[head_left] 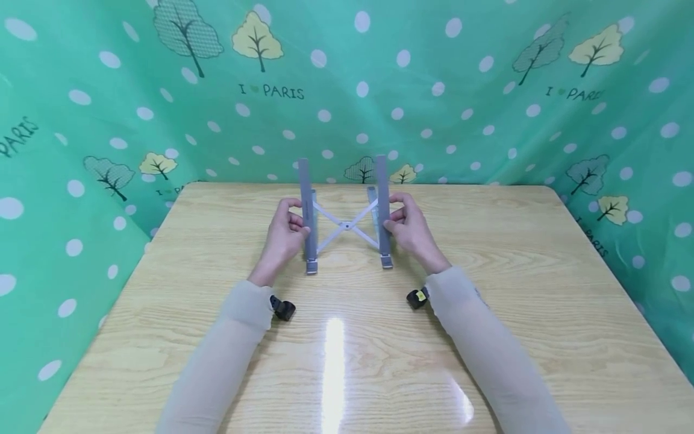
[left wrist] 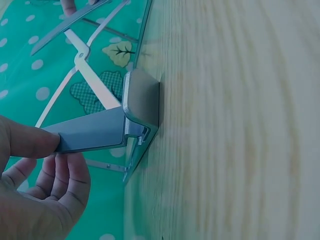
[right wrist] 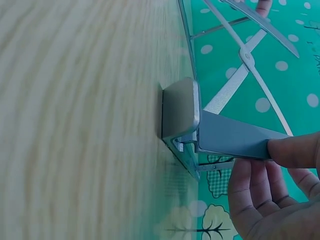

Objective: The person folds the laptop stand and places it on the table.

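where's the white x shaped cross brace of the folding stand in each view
Head: the white cross brace sits at picture centre, between the stand's two grey rails, with the left hand and right hand on either side.
Left wrist: upper left, against the green cloth.
Right wrist: upper right, against the green cloth.
Shared landmark: the brace's centre pivot, visible in all three views.
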A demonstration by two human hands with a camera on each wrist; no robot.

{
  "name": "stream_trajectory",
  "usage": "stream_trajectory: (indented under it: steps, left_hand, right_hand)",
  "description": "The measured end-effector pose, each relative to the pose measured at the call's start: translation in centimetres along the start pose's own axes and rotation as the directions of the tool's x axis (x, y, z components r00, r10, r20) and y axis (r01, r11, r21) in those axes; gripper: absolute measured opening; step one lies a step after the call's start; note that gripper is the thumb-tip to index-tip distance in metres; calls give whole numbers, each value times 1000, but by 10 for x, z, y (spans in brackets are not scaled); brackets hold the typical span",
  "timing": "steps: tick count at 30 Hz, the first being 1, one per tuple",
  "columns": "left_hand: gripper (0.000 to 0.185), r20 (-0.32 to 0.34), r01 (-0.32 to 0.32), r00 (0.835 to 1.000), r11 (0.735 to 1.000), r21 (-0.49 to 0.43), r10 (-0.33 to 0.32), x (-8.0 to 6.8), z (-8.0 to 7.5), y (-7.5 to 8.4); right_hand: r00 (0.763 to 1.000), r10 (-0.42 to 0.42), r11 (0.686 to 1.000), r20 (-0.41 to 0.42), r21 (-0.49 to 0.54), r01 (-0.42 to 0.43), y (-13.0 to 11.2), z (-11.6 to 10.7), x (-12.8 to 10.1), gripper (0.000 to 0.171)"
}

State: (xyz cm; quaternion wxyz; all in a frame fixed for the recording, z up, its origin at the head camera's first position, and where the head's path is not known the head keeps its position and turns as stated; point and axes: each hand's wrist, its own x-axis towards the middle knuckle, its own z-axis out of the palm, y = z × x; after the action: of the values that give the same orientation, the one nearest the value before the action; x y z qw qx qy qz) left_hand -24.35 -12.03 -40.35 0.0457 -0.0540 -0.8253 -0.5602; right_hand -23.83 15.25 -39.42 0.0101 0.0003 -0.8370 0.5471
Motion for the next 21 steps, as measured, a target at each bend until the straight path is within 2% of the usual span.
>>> stream_trajectory:
  steps: [7,11,21]
  left_hand:
    - [50,13,3,1000,1000,-1,-3,-1,6,4]
    - [52,18,5,1000,1000,-3,-5,-1,9,4]
    - [54,9,26,1000,1000,12,-26,-2,9,5]
  right_hand:
    - [1000,14,1000,-12,-18,-14,2,-7,-3,48]
    - [1000,-13,999,-15,-33,13,4,-9,-4,49]
    - [1000,-14,999,-15,-34,14,6,-11,-5,49]
